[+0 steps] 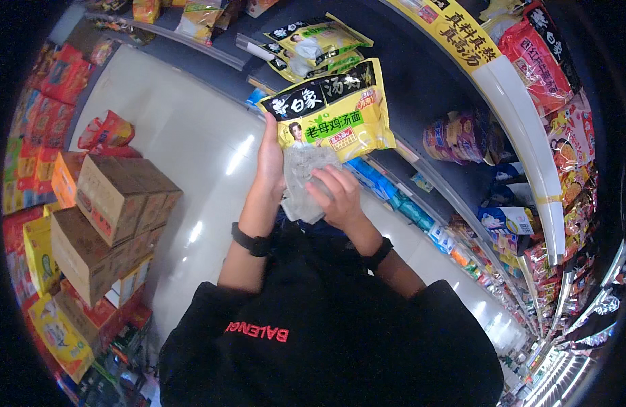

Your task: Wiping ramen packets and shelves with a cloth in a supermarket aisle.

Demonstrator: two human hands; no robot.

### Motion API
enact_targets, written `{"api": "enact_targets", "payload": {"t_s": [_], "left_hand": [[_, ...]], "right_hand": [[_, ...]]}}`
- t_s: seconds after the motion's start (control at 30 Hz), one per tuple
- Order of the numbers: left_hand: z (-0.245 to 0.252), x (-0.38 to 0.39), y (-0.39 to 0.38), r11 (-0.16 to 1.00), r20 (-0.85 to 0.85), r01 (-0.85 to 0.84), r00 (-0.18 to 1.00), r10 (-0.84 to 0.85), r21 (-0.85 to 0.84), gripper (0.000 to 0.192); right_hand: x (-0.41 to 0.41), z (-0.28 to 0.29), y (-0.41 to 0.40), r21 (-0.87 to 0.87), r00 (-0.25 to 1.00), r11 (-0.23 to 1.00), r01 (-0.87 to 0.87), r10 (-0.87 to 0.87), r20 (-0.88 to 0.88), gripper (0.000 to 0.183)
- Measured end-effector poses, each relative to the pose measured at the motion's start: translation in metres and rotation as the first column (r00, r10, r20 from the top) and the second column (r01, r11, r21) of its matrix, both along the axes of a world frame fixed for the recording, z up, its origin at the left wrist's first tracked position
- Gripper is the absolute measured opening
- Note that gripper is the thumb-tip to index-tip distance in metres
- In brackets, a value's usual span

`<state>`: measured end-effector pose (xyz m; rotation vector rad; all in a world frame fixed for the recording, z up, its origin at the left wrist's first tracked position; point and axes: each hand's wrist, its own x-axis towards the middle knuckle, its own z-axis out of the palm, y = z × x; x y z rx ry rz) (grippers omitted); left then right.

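My left hand grips the left edge of a yellow and black instant noodle packet, its printed front facing up. A crumpled grey cloth lies against the packet's lower part. My right hand has its fingers bent on the cloth, near the packet's bottom edge. Part of the cloth hangs down between my two hands. Just beyond the held packet, similar yellow noodle packets lie stacked on a dark shelf. The fingers of my left hand behind the packet are hidden.
Shelves with a clear-fronted rail curve along the right, holding red noodle packets and purple tubs. Blue and teal packs line a lower shelf. Stacked cardboard boxes stand on the pale floor at the left, beside more packaged goods.
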<state>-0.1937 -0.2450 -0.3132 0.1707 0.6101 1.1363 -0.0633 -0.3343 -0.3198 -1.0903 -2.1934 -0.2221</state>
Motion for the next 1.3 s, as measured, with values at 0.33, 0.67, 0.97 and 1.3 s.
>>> {"api": "enact_targets", "payload": {"t_s": [0.33, 0.67, 0.97, 1.3], "left_hand": [[0.018, -0.002, -0.002, 1.0, 0.116, -0.01, 0.993, 0.013, -0.028, 0.058], [0.004, 0.032, -0.021, 0.985, 0.086, -0.166, 0.983, 0.161, 0.044, 0.06], [0.011, 0.062, -0.021, 0.956, -0.009, -0.294, 0.956, 0.294, 0.008, 0.053], [-0.002, 0.111, -0.022, 0.977, -0.04, -0.206, 0.978, 0.204, -0.055, 0.057]], "right_hand": [[0.067, 0.012, 0.027, -0.15, 0.801, 0.852, 0.501, -0.522, -0.291, 0.049], [0.04, -0.002, 0.008, -0.626, -0.011, 0.747, -0.223, -0.644, -0.765, 0.05], [0.03, 0.021, -0.016, -0.73, 0.439, 0.581, -0.359, -0.586, -0.682, 0.061], [0.109, 0.044, -0.029, -0.839, 0.711, 0.377, -0.392, -0.455, -0.536, 0.063]]}}
